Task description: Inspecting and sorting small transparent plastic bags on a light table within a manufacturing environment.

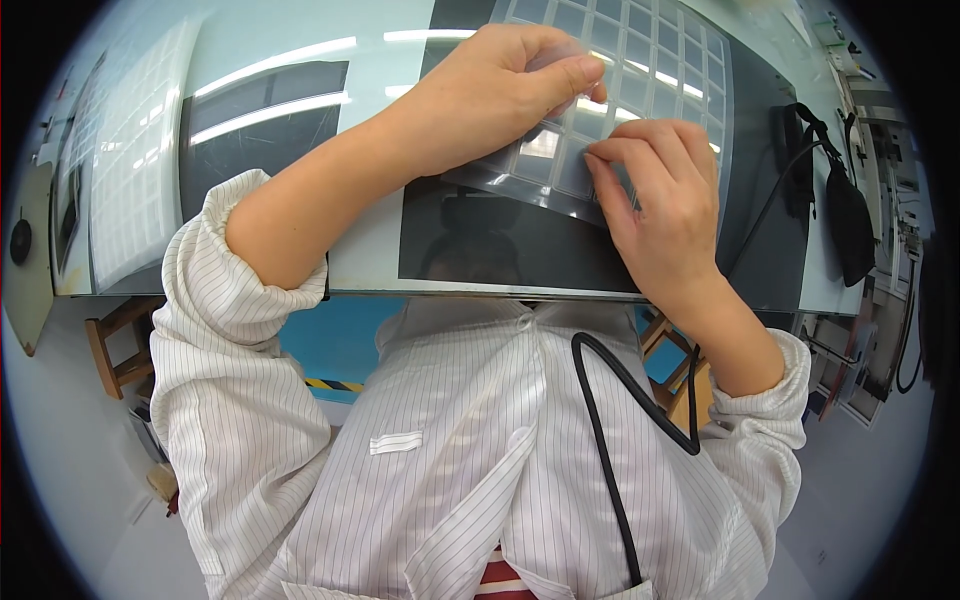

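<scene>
A clear plastic tray [540, 165] with rows of rectangular pockets lies on a dark mat [500, 240] in front of me. My left hand [510, 80] reaches over the tray's left side, thumb and fingers closed together. Something translucent shows by its fingers, too faint to name. Lower and to the right, my right hand [660, 190] is over the tray's near right part. Its thumb and index finger come together in a pinch at one of the pockets; whatever is between them is too small to make out.
At the left stands a stack of similar clear trays [140, 150]. Another dark mat [265, 130] lies between it and my left forearm. A black pouch [850, 220] and a black cable hang at the table's right side. A black cord [600, 440] runs down my striped coat.
</scene>
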`<state>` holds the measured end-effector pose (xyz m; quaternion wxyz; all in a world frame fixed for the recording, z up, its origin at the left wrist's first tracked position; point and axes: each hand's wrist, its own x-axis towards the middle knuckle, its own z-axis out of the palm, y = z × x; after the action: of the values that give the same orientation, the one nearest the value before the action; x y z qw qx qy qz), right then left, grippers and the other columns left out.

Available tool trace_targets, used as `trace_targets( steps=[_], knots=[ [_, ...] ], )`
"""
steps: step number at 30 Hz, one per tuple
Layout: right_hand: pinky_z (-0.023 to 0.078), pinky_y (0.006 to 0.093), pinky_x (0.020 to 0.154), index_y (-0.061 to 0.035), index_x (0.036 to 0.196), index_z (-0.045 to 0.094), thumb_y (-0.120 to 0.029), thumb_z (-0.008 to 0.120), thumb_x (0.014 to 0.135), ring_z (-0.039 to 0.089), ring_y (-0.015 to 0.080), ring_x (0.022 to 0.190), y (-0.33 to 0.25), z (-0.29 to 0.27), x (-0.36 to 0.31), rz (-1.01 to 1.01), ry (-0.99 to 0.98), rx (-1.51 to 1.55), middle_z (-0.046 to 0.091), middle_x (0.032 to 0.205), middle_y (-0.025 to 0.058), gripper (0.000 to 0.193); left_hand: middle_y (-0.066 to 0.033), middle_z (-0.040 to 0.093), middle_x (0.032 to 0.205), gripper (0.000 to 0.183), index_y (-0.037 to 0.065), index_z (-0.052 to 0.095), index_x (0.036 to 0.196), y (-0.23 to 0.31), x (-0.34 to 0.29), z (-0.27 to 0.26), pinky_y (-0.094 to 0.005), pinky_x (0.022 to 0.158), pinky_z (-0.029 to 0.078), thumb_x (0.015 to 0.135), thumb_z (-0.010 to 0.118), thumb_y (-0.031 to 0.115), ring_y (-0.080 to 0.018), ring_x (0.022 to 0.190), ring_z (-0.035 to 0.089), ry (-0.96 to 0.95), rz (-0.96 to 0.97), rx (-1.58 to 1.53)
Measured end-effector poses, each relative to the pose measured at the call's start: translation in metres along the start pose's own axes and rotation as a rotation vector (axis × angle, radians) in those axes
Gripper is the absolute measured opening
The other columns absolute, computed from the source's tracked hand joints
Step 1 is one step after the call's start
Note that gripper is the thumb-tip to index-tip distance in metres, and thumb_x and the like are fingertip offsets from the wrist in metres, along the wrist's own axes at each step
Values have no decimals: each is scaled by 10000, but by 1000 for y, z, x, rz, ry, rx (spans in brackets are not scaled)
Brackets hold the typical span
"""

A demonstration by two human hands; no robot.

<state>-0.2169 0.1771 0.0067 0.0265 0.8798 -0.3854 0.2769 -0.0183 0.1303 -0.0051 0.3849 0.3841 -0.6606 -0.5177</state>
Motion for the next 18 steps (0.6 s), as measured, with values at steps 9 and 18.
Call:
trace_targets(
  steps=[9, 18],
  knots=[
    [445, 319, 814, -5, 959, 657, 25, 705, 791, 578, 228, 932, 6, -31, 14, 123, 81, 376, 634, 951, 79, 178, 9, 603, 863, 296, 45, 667, 1033, 19, -9, 6, -233, 739, 444, 950, 651, 329, -80, 825, 546, -232, 28, -20],
    [467, 348, 790, -20, 939, 685, 11, 717, 785, 572, 266, 889, 13, -22, -19, 65, -53, -14, 642, 966, 80, 160, 62, 435, 678, 325, 39, 683, 965, 9, -9, 13, -210, 517, 287, 998, 567, 341, -24, 600, 355, -59, 3, -34]
  ],
)
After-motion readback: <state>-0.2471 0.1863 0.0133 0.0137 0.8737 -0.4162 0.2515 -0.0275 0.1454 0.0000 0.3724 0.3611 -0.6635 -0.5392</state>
